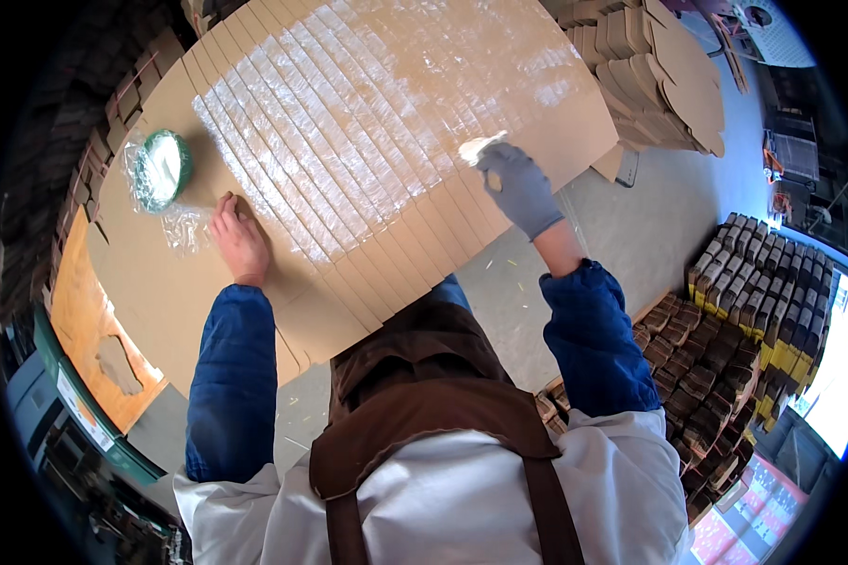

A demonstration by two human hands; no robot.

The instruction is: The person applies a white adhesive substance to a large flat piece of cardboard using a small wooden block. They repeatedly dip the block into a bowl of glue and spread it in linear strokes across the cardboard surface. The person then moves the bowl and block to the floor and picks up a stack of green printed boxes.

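Overlapping cardboard sheets (367,268) lie fanned out in front of me, their stepped edges smeared with a wet white coating that looks like glue. My left hand (240,242), bare, rests on the cardboard left of the coated strips, fingers extended. In a grey glove, my right hand (521,188) grips a small pale pad (481,146) over the right part of the coated area. The pad's exact kind is hard to make out. A green bowl (163,170) of white paste, with clear plastic film around it, sits on the cardboard beyond my left hand.
Stacked cut cardboard pieces (655,80) rise at the far right. Bundled brown cardboard parts (693,372) and strips with yellow ends (763,287) stand on the right. A wooden board (99,325) is at the left, and grey floor (509,282) shows below the sheets.
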